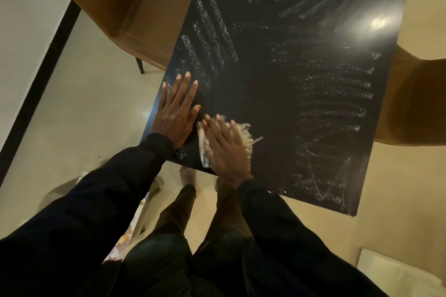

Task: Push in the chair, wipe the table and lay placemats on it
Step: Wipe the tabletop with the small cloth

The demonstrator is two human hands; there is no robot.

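Two dark sleeves [101, 198] reach forward from the bottom of the view, and between them two trouser legs run down to the pale floor [79, 103]; two hands are on the job, both at the near-left corner of the one black table [277, 94]; the left hand [175, 113] lies flat, palm down, fingers spread, gripping nothing, its heel at the table's left edge; just beside it the right hand [224, 147] is also flat and open-fingered, pressing down on one pale cloth [243, 137], which pokes out at both sides of the palm, frayed fringe showing to the right; pressed rather than clenched, that hold; the cloth sits on the tabletop close to the near edge; past the hands the dark surface is covered in streaky smear marks, band after band across its whole length, with one bright light glare [379, 24] toward the far right; two brown chairs flank the table: one chair at the left [115, 0] standing just beside the table's left edge, and one chair at the right [417, 101], only partly in view, against the right edge.
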